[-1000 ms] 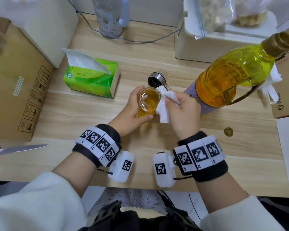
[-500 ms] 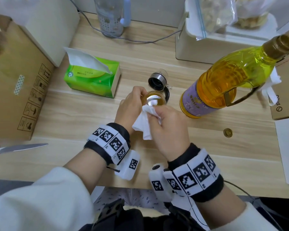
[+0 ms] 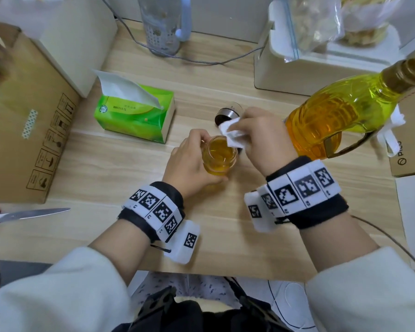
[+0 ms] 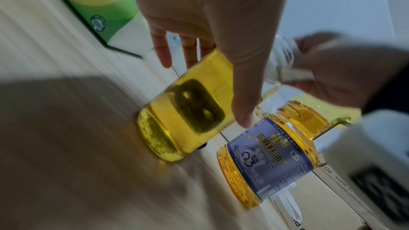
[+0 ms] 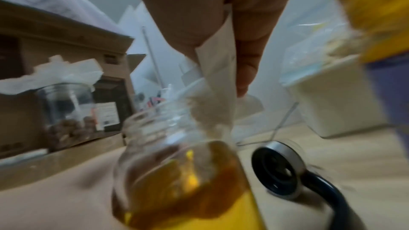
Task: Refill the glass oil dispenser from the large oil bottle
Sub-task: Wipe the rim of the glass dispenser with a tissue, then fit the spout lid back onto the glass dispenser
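Observation:
The glass oil dispenser (image 3: 219, 155) stands uncapped on the table, full of yellow oil. My left hand (image 3: 192, 161) grips its body (image 4: 188, 104). My right hand (image 3: 261, 137) pinches a folded white tissue (image 3: 233, 136) against the dispenser's far right rim (image 5: 212, 93). Its steel and black cap (image 3: 224, 115) lies on its side just behind (image 5: 278, 169). The large oil bottle (image 3: 340, 113), with gold cap and purple label (image 4: 270, 151), stands to the right, close to my right wrist.
A green tissue box (image 3: 134, 111) sits to the left, a cardboard box (image 3: 22, 121) further left, scissors (image 3: 27, 215) near the front left edge. A white container (image 3: 321, 63), a grey jug (image 3: 163, 27) and a cable (image 3: 201, 59) line the back. Another cardboard box (image 3: 412, 144) stands at right.
My right hand has carried the tissue from the near side of the dispenser's mouth round to its far right rim. The left hand keeps its grip on the dispenser.

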Tool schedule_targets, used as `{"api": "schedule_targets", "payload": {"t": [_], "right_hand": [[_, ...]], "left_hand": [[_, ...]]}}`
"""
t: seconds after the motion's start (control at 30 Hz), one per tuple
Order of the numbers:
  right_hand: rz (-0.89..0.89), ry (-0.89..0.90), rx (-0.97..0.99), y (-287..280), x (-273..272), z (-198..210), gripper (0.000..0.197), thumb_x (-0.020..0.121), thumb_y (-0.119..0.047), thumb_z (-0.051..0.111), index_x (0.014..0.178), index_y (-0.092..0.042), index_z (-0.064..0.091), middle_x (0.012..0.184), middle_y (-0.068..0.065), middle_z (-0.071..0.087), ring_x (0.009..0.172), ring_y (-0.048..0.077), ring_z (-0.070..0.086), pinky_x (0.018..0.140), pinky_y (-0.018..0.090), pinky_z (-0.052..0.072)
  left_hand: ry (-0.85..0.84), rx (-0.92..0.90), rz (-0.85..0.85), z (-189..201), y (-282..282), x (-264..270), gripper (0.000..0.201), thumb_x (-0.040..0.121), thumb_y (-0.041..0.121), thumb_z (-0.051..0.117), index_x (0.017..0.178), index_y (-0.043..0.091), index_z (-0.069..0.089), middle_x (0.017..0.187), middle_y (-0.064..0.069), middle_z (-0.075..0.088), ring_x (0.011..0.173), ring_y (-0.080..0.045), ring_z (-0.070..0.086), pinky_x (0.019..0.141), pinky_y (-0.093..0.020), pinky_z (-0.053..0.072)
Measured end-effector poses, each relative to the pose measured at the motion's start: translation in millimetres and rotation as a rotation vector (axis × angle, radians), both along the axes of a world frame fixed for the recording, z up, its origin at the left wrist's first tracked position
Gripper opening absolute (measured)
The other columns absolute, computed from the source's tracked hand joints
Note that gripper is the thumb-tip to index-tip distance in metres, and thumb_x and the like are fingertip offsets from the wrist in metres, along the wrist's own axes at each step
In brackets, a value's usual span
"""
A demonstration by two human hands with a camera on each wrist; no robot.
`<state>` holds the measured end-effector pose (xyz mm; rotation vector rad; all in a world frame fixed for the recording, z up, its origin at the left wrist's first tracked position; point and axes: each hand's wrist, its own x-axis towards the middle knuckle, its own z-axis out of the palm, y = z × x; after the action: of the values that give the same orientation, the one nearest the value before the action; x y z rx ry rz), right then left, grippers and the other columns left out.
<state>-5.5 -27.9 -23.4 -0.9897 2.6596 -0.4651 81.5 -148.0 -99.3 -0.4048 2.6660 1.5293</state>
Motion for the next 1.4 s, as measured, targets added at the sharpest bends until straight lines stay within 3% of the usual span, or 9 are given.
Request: {"api": "schedule_targets", "payload": {"t": [0.27,0.33,0.4,0.5,0.63,0.77,0.93,1.23,1.4], "right_hand": [[-0.359,-0.081,-0.366,-19.6,-19.5,-22.2,0.024,0.082,0.000,0.050,0.104,-0.006,0.058,0.092,-0.001,0.056,0.086,0.016,0.049,0.061,0.016,0.030],[-0.383,-0.275,-0.430,-39.6,-29.0,-31.1,0.030,0.081,-0.001,0.054,0.110,-0.009,0.055,0.100,-0.004,0.053,0.091,0.015,0.052,0.074,0.005,0.040],[-0.340,-0.487,-0.470,-54.1,-33.2,-41.4,0.043,0.082,-0.004,0.061,0.123,-0.012,0.050,0.116,0.001,0.054,0.106,0.019,0.057,0.100,0.025,0.044],[-0.267,-0.642,-0.466,-58.6,-33.4,-51.3,0.053,0.085,-0.007,0.061,0.135,-0.013,0.041,0.135,0.004,0.048,0.110,0.014,0.054,0.105,0.032,0.041],[-0.381,-0.434,-0.543,-40.8,-36.7,-55.3,0.038,0.083,-0.005,0.060,0.121,-0.011,0.056,0.106,-0.004,0.060,0.079,0.010,0.055,0.085,0.030,0.049],[-0.661,-0.046,-0.411,-28.0,-38.0,-68.9,0.039,0.085,-0.013,0.054,0.124,-0.012,0.049,0.127,0.012,0.049,0.115,0.026,0.048,0.101,0.035,0.038],[-0.782,-0.412,-0.220,-37.1,-44.1,-86.8,0.065,0.088,-0.045,0.048,0.142,-0.016,0.026,0.143,0.017,0.031,0.134,0.034,0.030,0.109,0.042,0.026],[-0.820,-0.487,-0.175,-23.1,-48.1,-90.1,0.057,0.083,-0.053,0.052,0.125,-0.016,0.041,0.130,0.012,0.047,0.112,0.031,0.050,0.084,0.033,0.036],[-0.764,-0.350,-0.202,-6.2,-26.8,-86.2,0.052,0.091,-0.044,0.046,0.123,-0.004,0.041,0.116,0.015,0.060,0.107,0.033,0.055,0.077,0.031,0.037]], "left_hand": [[0.039,0.098,-0.018,-8.5,-24.3,12.9,0.079,0.034,0.052,0.074,0.099,0.034,0.032,0.099,0.006,0.050,0.097,-0.023,0.055,0.087,-0.046,0.047],[0.043,0.120,-0.016,-10.3,-32.7,16.0,0.076,0.034,0.052,0.075,0.095,0.041,0.032,0.098,0.013,0.050,0.097,-0.020,0.055,0.088,-0.041,0.047],[0.060,0.143,-0.009,-12.7,-39.3,17.8,0.076,0.034,0.051,0.077,0.095,0.043,0.032,0.099,0.019,0.048,0.096,-0.018,0.055,0.087,-0.038,0.046],[0.078,0.158,-0.017,-13.8,-42.5,19.1,0.075,0.035,0.051,0.077,0.095,0.044,0.032,0.100,0.021,0.046,0.096,-0.016,0.053,0.085,-0.031,0.043],[0.082,0.164,-0.030,-14.8,-43.2,18.2,0.074,0.035,0.050,0.077,0.093,0.044,0.032,0.098,0.022,0.045,0.091,-0.010,0.050,0.080,-0.023,0.041],[0.090,0.183,-0.041,-17.9,-45.0,18.5,0.075,0.035,0.050,0.078,0.095,0.045,0.033,0.102,0.021,0.046,0.097,-0.009,0.052,0.084,-0.020,0.041],[0.074,0.188,-0.082,-17.3,-49.0,17.4,0.077,0.035,0.048,0.079,0.096,0.046,0.033,0.106,0.021,0.047,0.099,-0.007,0.052,0.087,-0.020,0.041],[0.081,0.233,-0.098,-19.1,-49.9,17.8,0.077,0.037,0.046,0.080,0.096,0.049,0.032,0.107,0.017,0.048,0.099,-0.011,0.054,0.086,-0.023,0.043],[0.059,0.310,-0.096,-19.1,-47.5,19.1,0.078,0.037,0.041,0.081,0.099,0.038,0.033,0.108,0.017,0.054,0.095,0.009,0.055,0.086,-0.009,0.040]]}}
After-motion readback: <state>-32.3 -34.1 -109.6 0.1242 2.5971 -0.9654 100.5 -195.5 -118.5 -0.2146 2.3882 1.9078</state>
